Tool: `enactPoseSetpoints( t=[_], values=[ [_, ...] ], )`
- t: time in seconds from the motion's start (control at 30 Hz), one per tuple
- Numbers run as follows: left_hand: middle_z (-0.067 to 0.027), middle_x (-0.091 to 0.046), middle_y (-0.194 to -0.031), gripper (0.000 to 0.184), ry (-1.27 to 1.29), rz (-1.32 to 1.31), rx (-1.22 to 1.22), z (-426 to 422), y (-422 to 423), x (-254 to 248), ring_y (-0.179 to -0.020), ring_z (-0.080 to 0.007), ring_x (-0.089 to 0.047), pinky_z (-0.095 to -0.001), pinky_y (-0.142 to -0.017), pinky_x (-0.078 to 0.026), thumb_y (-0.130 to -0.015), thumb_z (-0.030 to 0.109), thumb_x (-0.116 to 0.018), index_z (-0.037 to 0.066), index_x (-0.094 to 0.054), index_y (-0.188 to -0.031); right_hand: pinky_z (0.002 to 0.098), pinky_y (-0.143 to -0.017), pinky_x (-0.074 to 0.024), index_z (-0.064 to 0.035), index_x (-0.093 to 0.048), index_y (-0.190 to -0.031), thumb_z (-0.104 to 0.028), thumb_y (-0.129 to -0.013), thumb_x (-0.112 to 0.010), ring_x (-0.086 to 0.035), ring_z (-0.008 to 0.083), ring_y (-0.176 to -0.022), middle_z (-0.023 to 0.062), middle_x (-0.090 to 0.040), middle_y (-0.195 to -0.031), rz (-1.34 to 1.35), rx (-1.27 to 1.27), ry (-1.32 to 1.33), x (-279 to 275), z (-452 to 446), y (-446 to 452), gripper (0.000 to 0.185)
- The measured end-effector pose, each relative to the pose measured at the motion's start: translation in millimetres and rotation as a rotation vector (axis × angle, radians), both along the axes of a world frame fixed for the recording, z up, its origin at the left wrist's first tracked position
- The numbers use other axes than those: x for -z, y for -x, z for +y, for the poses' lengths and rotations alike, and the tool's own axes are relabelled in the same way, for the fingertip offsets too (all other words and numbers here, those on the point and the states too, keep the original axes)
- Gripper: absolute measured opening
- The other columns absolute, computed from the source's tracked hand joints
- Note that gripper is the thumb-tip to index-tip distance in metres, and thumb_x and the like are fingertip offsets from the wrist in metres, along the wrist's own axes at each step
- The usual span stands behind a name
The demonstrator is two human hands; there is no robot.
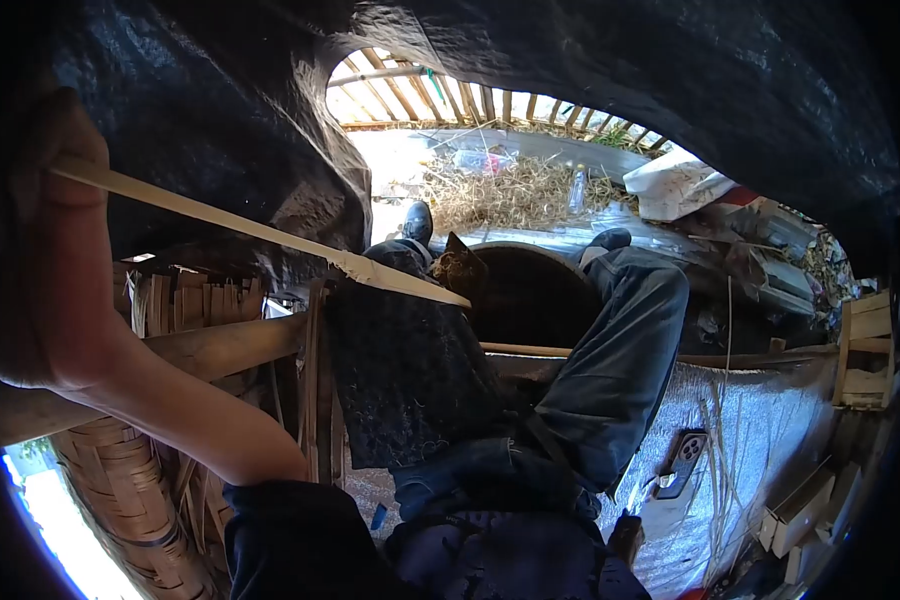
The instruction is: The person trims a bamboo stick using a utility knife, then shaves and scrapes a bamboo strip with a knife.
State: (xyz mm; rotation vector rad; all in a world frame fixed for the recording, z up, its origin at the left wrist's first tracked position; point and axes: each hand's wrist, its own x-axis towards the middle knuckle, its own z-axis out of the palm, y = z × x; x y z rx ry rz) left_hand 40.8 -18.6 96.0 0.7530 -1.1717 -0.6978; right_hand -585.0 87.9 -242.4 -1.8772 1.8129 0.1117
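Observation:
My left hand is raised at the upper left, its fingers closed around one end of a long, pale, flat wooden strip. The strip slants down to the right, and its tip lies over my lap near a dark round object between my knees. A dark cloth covers one of my thighs. A brown pointed piece stands beside the round object. My right hand does not show.
Dark sheeting hangs overhead. Straw and a clear bottle lie beyond my feet. A phone rests at the right near wood blocks. A woven basket and a wooden pole are at the left.

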Motion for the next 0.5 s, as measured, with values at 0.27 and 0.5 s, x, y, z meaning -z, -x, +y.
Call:
enactPoseSetpoints(
  t=[0.27,0.5],
  values=[
    [-0.0088,-0.049,-0.077,0.024,-0.095,0.187,-0.034,18.6,-10.6,-7.4,-0.072,-0.0186,-0.046,-0.0273,-0.063,-0.039,-0.091,0.022,-0.046,0.002,-0.055,-0.083,0.0426,-0.066,-0.0422,0.0023,-0.051,-0.103,-0.005,-0.084,-0.057,-0.054,0.0293,-0.076,0.0170,-0.055,-0.085,-0.151,0.150,0.140,13.5,-19.7,-62.6,0.022],
    [-0.0029,-0.038,-0.065,0.046,-0.154,-0.003,-0.041,-27.2,8.5,79.5,-0.064,-0.0158,-0.037,-0.0276,-0.061,-0.032,-0.098,0.044,-0.024,0.013,-0.037,-0.067,0.0422,-0.056,-0.0415,0.0005,-0.050,-0.095,-0.019,-0.090,-0.051,-0.052,0.0291,-0.060,0.0142,-0.052,-0.070,-0.033,0.040,0.273,47.7,-49.0,-90.5,0.020]
  ],
)
